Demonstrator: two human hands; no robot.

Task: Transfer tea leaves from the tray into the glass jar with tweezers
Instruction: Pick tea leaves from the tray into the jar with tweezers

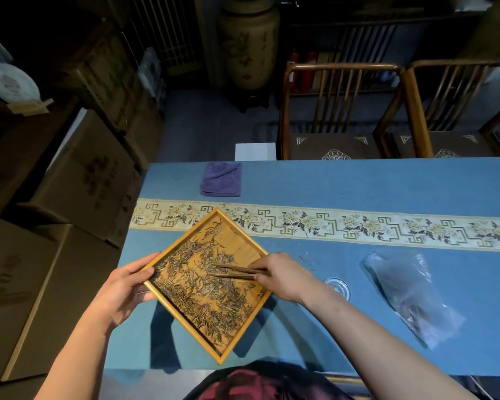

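So the square bamboo tray (244, 329) sits cocked like a diamond, left hand (122, 293) clamped on its left corner, thumb over the rim. Dark dried tea leaves (205, 293) are scattered all over inside. Right hand (282, 277) pinches brown wooden tweezers (233, 271), tips apart just above the leaves, pointing left of that hand. Clear glass jar (339, 287) pokes out just right of the wrist, crinkly plastic bag (410, 295) further right. Folded purple cloth (221, 179) lies way beyond both hands.
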